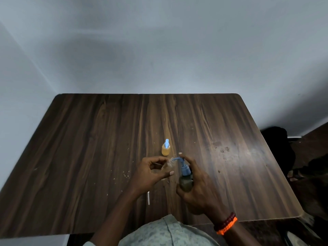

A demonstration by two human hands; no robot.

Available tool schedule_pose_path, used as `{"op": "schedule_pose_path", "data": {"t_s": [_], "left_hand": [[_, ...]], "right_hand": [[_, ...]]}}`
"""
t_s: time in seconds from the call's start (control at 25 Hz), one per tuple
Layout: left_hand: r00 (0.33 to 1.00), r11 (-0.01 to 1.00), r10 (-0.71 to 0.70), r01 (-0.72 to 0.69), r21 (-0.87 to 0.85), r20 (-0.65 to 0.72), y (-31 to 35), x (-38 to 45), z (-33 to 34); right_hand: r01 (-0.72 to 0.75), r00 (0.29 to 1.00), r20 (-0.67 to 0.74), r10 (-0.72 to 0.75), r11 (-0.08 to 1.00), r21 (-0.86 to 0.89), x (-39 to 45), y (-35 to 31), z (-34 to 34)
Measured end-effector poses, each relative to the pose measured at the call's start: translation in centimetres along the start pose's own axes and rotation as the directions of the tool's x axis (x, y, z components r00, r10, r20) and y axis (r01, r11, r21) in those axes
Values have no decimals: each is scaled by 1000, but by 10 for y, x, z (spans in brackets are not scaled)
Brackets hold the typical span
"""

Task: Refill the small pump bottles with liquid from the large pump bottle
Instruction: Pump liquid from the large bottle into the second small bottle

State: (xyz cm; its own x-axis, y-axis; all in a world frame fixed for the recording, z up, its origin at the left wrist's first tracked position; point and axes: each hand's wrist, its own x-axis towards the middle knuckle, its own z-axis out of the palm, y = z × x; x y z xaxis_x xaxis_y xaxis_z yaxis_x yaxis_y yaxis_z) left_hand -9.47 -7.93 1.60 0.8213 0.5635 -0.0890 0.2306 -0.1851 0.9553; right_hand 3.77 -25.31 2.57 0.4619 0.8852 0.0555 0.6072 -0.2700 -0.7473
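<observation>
My right hand (pixel 197 185) grips the large pump bottle (pixel 185 181), dark-bodied with a blue pump head, index finger resting on top of the pump. Its blue spout points left over the mouth of a small clear open bottle (pixel 168 165) that my left hand (pixel 152 172) holds, tilted, just above the table. A second small bottle (pixel 166 148) with orange liquid and a light blue pump stands upright on the table just behind my hands.
The dark wooden table (pixel 88 148) has crumbs and smudges near the middle and right. A thin white tube (pixel 148 198) lies near the front edge by my left forearm. A dark bag or chair (pixel 276 139) stands off the table's right side.
</observation>
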Motion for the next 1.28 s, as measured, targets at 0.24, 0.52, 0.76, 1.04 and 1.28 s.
{"op": "schedule_pose_path", "data": {"t_s": [0.24, 0.52, 0.76, 1.04, 1.28], "left_hand": [[1000, 1000, -23, 23, 1, -14, 0, 0, 0], [998, 1000, -9, 10, 18, -59, 1, 2, -2], [999, 999, -24, 26, 45, -42, -1, 1, 4], [998, 998, -25, 29, 63, -62, 1, 5, 4], [997, 999, -31, 34, 42, -70, 5, 6, 8]], "right_hand": [[17, 1000, -16, -18, 999, -37, 2, -2, 2], [-1, 1000, 17, 2, 998, -57, 7, 1, 6], [-25, 998, -51, 24, 999, -24, 7, 2, 8], [-25, 999, -26, 24, 998, -52, 7, 5, 7], [-44, 998, -41, 42, 997, -65, 7, 2, 3]]}}
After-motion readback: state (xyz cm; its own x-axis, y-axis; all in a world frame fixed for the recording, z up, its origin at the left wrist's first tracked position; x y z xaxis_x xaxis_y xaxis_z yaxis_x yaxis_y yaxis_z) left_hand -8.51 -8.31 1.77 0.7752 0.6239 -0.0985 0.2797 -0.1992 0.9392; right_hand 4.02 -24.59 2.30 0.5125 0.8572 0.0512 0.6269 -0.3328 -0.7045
